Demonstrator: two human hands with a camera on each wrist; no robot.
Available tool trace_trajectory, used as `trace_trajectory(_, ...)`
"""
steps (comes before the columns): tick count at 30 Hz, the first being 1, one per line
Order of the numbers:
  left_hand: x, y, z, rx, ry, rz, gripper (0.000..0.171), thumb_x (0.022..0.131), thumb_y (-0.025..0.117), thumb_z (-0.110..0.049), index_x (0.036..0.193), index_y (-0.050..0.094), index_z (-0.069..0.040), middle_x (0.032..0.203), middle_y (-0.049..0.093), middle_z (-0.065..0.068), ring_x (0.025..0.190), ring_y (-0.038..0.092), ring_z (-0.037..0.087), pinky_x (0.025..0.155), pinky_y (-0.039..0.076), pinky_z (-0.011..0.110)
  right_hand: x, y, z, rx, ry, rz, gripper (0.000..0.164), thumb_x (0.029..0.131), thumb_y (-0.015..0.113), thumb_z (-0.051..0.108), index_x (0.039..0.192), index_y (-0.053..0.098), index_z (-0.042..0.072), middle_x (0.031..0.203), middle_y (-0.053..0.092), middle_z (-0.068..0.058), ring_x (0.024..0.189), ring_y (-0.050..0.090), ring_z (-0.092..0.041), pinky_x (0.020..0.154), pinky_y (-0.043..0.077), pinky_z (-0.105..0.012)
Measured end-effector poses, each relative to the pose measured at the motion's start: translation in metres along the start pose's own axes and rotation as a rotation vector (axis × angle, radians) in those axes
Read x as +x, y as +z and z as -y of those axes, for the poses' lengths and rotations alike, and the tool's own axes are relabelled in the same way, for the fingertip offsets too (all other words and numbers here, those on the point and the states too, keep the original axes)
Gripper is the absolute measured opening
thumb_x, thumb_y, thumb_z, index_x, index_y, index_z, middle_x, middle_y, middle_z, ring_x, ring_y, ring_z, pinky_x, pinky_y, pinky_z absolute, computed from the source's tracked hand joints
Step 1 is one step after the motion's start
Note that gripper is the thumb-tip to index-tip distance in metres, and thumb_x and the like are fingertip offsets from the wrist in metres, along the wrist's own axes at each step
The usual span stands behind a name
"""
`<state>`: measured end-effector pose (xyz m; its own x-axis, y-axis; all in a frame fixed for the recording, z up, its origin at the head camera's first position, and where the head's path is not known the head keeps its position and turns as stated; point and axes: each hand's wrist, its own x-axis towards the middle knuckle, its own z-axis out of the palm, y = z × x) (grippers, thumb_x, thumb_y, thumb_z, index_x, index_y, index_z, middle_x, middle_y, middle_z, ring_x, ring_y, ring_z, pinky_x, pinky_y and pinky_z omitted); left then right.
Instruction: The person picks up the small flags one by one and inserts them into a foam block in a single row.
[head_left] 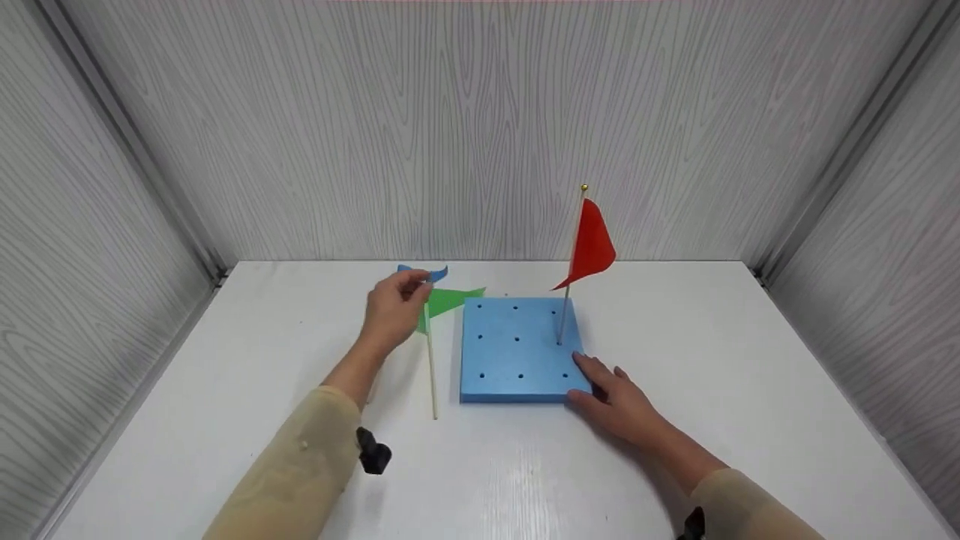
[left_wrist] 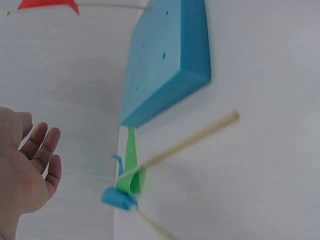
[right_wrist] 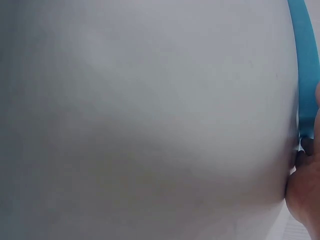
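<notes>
My left hand (head_left: 391, 309) hovers over two paper flags, its fingers loosely bent. In the left wrist view nothing shows between its fingers. Under it lie a green flag (head_left: 450, 301) on a pale wooden stick (head_left: 432, 375) and a blue flag (head_left: 439, 275), partly covered by the hand. Both flags look curled in the left wrist view. To their right is a light blue square block (head_left: 495, 360) with several holes. A red flag (head_left: 592, 240) stands in one of them, leaning slightly. My right hand (head_left: 619, 405) rests against the block's right side near the front corner, fingers extended.
A white tabletop (head_left: 480, 480) carries everything. Grey wood-grain panels (head_left: 465, 135) rise at the back and on both sides. The red flag's stick, topped with a gold bead (head_left: 584, 187), stands tall above the block.
</notes>
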<state>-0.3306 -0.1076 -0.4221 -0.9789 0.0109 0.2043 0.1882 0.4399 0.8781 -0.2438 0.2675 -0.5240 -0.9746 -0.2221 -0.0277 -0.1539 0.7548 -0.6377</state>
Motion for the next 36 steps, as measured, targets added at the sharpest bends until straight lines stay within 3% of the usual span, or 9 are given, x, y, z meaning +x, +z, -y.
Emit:
trace_trajectory(3,0.0,-0.023,0.018,0.031,-0.031,-0.043,0.027,0.109,0.062,-0.017,0.132,0.07,-0.005,0.113,0.071,0.013,0.106,0.065,0.026,0.094,0.052,0.039,0.001,-0.002,-0.003,-0.009,0.001,-0.005,0.082,0.102,0.059,0.065,0.169,0.029,0.029,0.172,0.03,-0.002,0.161,0.02,-0.029,0.129,0.007,-0.055)
trace_trajectory(6,-0.002,-0.035,0.04,0.061,-0.084,-0.057,0.028,0.109,0.062,-0.019,0.133,0.069,-0.005,0.114,0.071,0.014,0.106,0.065,0.026,0.092,0.053,0.038,0.001,-0.004,-0.006,-0.02,0.0,-0.007,0.081,0.103,0.058,0.064,0.169,0.028,0.028,0.172,0.03,-0.003,0.161,0.02,-0.029,0.129,0.006,-0.055)
trace_trajectory(12,-0.011,-0.034,0.081,0.107,-0.168,-0.003,0.031,0.107,0.066,-0.021,0.133,0.068,-0.003,0.114,0.068,0.013,0.104,0.06,0.025,0.089,0.051,0.036,-0.004,-0.006,-0.011,-0.026,0.003,-0.022,0.081,0.103,0.058,0.063,0.169,0.029,0.027,0.172,0.03,-0.005,0.161,0.02,-0.031,0.129,0.007,-0.057)
trace_trajectory(17,-0.018,-0.028,0.103,0.151,-0.2,0.045,0.033,0.103,0.072,-0.022,0.128,0.071,0.0,0.108,0.069,0.012,0.099,0.059,0.026,0.087,0.05,0.036,-0.006,-0.005,-0.012,-0.012,0.012,-0.019,0.081,0.102,0.059,0.063,0.169,0.03,0.025,0.172,0.031,-0.005,0.161,0.02,-0.031,0.129,0.007,-0.055)
trace_trajectory(26,-0.02,-0.024,0.114,0.204,-0.229,0.109,0.034,0.098,0.078,-0.021,0.126,0.071,-0.003,0.101,0.067,0.009,0.096,0.057,0.025,0.086,0.048,0.038,-0.006,-0.004,-0.009,0.005,0.013,-0.015,0.081,0.102,0.059,0.064,0.168,0.031,0.027,0.172,0.031,-0.005,0.16,0.021,-0.031,0.129,0.007,-0.056)
trace_trajectory(36,-0.02,-0.025,0.112,0.268,-0.226,0.11,0.032,0.094,0.082,-0.02,0.121,0.073,-0.003,0.099,0.066,0.009,0.096,0.057,0.028,0.089,0.048,0.042,-0.006,-0.002,-0.004,0.009,0.034,-0.007,0.082,0.101,0.059,0.066,0.169,0.029,0.03,0.172,0.029,-0.002,0.161,0.02,-0.029,0.129,0.007,-0.055)
